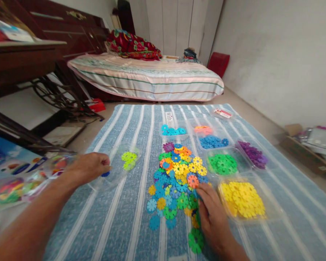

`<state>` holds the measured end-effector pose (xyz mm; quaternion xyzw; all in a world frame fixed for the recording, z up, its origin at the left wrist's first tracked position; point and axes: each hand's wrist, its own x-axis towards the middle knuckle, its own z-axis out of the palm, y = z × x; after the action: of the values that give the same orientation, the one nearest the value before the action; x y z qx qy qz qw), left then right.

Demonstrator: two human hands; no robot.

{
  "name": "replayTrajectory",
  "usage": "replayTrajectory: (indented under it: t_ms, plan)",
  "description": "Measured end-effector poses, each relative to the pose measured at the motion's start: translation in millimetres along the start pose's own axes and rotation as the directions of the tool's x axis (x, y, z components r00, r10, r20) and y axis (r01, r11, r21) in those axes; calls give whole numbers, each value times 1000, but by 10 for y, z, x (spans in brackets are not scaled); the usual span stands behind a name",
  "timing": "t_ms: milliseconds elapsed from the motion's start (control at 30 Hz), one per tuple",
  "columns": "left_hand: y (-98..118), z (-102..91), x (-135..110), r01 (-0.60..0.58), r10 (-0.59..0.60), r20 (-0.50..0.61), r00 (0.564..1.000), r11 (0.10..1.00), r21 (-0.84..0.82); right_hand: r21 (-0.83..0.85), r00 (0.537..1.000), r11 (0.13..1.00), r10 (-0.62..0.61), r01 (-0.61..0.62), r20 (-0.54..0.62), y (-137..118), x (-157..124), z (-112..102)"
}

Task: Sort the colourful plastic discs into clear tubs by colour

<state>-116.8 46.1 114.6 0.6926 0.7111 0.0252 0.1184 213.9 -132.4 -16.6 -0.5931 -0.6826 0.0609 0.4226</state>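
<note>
My left hand (pixel 93 168) is closed at the left side of the table, its fingertips on a dark blue disc (pixel 105 174). It hovers over a clear plastic tray (pixel 116 177), where lime green notched discs (pixel 129 158) lie. Across the middle spreads a loose pile of flower-shaped plastic discs (pixel 176 188) in blue, yellow, green and orange. At its right edge rests my right hand (pixel 213 217), fingers apart and touching the discs next to an orange disc (pixel 192 181). What lies beneath that palm is hidden.
Clear boxes on the right hold yellow discs (pixel 244 199), green discs (pixel 222 163), purple discs (pixel 252 155) and blue discs (pixel 213 142). Light blue discs (pixel 174 131) and orange pieces (pixel 203 129) sit farther back. A striped cloth (pixel 136 217) covers the table; a bed (pixel 149 78) stands beyond.
</note>
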Motion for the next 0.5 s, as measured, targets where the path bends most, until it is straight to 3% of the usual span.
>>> replayTrajectory:
  t_ms: [100,133,200,267,300,400,500]
  plan:
    - [12,0,-6,32,-68,121,990,960,279,-76,1000,997,17,-17,-7,42,-151,-9]
    - [36,-26,-32,49,-87,105,991,945,325,-99,1000,995,18,-19,-13,61,-189,-8]
    - [109,-80,-126,38,-53,34,998,938,344,-140,1000,990,20,-23,-21,90,-231,-5]
    - [222,-89,-261,-98,103,-7,995,962,254,-170,999,985,31,-34,-18,96,-228,-2]
    - [295,-64,-336,-171,170,25,985,970,174,-183,999,982,41,-43,-15,90,-215,0]
    - [585,135,-555,-403,405,174,898,914,-49,-220,998,973,66,-66,-6,56,-177,8]
    - [955,435,-722,-536,550,242,800,835,-125,-240,997,968,73,-71,-1,42,-183,18]
